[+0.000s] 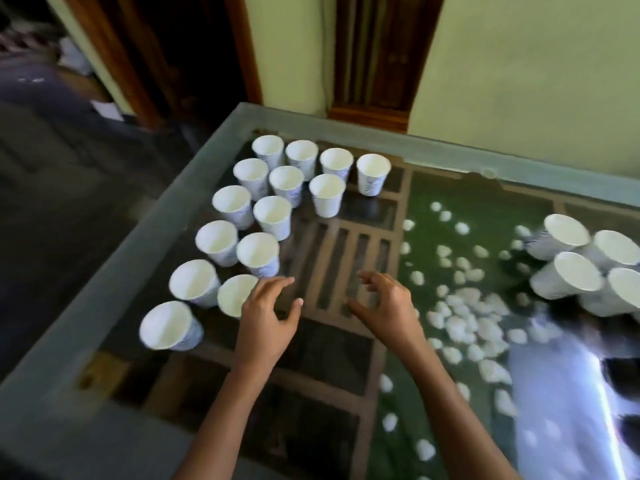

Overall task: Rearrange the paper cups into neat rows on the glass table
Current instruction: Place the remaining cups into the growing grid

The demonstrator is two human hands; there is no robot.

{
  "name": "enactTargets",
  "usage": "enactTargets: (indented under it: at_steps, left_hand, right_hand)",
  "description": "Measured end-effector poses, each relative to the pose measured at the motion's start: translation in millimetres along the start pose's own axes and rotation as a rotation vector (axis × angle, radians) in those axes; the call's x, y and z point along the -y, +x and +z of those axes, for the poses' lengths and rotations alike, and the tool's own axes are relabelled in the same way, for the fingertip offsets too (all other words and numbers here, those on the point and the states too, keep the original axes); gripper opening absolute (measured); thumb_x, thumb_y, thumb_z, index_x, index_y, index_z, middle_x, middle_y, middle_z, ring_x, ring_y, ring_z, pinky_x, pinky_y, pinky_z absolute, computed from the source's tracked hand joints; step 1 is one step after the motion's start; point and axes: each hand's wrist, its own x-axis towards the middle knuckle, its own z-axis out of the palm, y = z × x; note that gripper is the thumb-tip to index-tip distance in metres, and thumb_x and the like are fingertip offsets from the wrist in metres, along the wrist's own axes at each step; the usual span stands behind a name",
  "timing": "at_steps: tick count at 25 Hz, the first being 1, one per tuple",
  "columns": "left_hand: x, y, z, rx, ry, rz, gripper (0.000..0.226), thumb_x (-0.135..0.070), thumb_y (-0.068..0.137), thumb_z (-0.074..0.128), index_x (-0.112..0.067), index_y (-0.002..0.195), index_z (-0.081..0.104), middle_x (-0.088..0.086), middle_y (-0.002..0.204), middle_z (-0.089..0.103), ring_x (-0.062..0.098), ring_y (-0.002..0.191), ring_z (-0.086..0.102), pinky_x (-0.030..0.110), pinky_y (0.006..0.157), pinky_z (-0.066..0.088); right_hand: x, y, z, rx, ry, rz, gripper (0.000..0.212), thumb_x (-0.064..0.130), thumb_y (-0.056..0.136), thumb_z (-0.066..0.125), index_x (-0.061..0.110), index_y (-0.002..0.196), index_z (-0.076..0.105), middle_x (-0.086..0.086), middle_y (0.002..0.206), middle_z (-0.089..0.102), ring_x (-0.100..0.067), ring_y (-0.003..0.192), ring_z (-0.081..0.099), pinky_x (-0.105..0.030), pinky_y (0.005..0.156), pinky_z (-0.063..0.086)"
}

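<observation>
White paper cups (230,292) stand beside the relaxed, empty left hand (266,323); right hand (391,306) likewise.

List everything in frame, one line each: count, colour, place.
white paper cups in rows: 14, white with bluish print, left part of table
clustered white paper cups: at least 4, white, right edge, partly cut off
glass table: 1, clear top, grey-green rim, fills centre
brown wooden lattice: 1, brown, under the glass
small white lumps: many, white, on green, apparently under the glass, right
brown wooden door frames: 2, brown, in pale green wall behind
left hand: 1, empty, beside a near cup
right hand: 1, empty, fingers loosely curled, over table centre
</observation>
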Motion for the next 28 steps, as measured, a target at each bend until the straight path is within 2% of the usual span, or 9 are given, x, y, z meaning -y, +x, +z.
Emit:
enactTargets:
  at_steps: [2,5,8,12,16,21,24,28]
  left_hand:
    - [27.7,-1.8,-33.4,-0.057,0.027,-0.01,0.03,-0.004,0.07,0.076,-0.003,0.097,0.066,0.01,0.099,0.067,0.022,0.094,0.062,0.022,0.086,0.044]
    - [57.0,-3.2,-58.7,-0.019,0.034,-0.08,0.042,-0.009,0.066,0.079,-0.002,0.105,0.064,0.012,0.107,0.065,0.026,0.1,0.061,0.03,0.087,0.047]
    - [75.9,1.8,-62.3,0.078,0.033,-0.114,0.063,-0.025,0.062,0.083,-0.005,0.116,0.058,0.011,0.118,0.06,0.025,0.11,0.056,0.037,0.092,0.047]
    - [83.7,12.4,-48.2,0.218,0.082,-0.092,0.085,-0.039,0.06,0.082,-0.011,0.131,0.045,0.006,0.132,0.049,0.021,0.124,0.043,0.027,0.102,0.032]
    - [90.7,16.5,-44.8,0.22,0.071,-0.087,0.081,-0.034,0.062,0.082,-0.011,0.131,0.045,0.007,0.129,0.052,0.022,0.121,0.046,0.029,0.1,0.036]
    - [100.9,15.1,-52.1,0.206,0.075,-0.095,0.083,-0.038,0.061,0.082,-0.011,0.131,0.046,0.008,0.129,0.053,0.023,0.119,0.049,0.034,0.098,0.041]
    - [102.7,15.8,-54.4,0.211,0.067,-0.117,0.084,-0.041,0.062,0.081,-0.013,0.132,0.045,0.006,0.129,0.053,0.021,0.12,0.049,0.035,0.098,0.042]
    - [101.5,17.6,-54.8,0.221,0.068,-0.116,0.084,-0.042,0.063,0.08,-0.014,0.133,0.044,0.006,0.13,0.052,0.021,0.12,0.048,0.04,0.1,0.044]
  right_hand:
    - [35.5,4.2,35.8,0.073,0.031,-0.05,0.051,0.024,0.07,0.078,0.008,0.115,0.061,-0.008,0.105,0.065,-0.019,0.096,0.061,-0.019,0.081,0.042]
    - [73.0,11.6,72.0,0.103,0.041,-0.042,0.058,0.031,0.07,0.078,0.014,0.121,0.056,-0.003,0.115,0.061,-0.015,0.102,0.058,-0.018,0.083,0.042]
    - [94.6,23.5,93.8,0.041,0.031,-0.039,0.054,0.026,0.072,0.077,0.01,0.119,0.058,-0.007,0.113,0.063,-0.018,0.1,0.058,-0.023,0.08,0.045]
    - [96.5,35.7,103.1,-0.08,0.06,0.021,0.046,0.02,0.072,0.076,0.006,0.114,0.061,-0.011,0.106,0.063,-0.019,0.09,0.059,-0.033,0.076,0.051]
    - [86.6,46.1,110.2,-0.08,0.033,0.119,0.056,0.025,0.072,0.077,0.01,0.121,0.056,-0.008,0.115,0.059,-0.018,0.098,0.057,-0.035,0.082,0.051]
    - [81.1,65.0,123.7,0.007,0.077,0.24,0.078,0.031,0.063,0.084,0.014,0.129,0.047,-0.006,0.129,0.053,-0.021,0.117,0.05,-0.045,0.093,0.049]
    - [84.8,75.4,137.6,0.022,0.102,0.195,0.082,0.033,0.058,0.086,0.019,0.129,0.046,-0.003,0.128,0.055,-0.019,0.115,0.052,-0.043,0.095,0.048]
    - [90.4,84.3,147.6,-0.009,0.21,0.227,0.084,0.032,0.056,0.087,0.022,0.128,0.044,0.0,0.126,0.056,-0.01,0.106,0.05,-0.039,0.094,0.047]
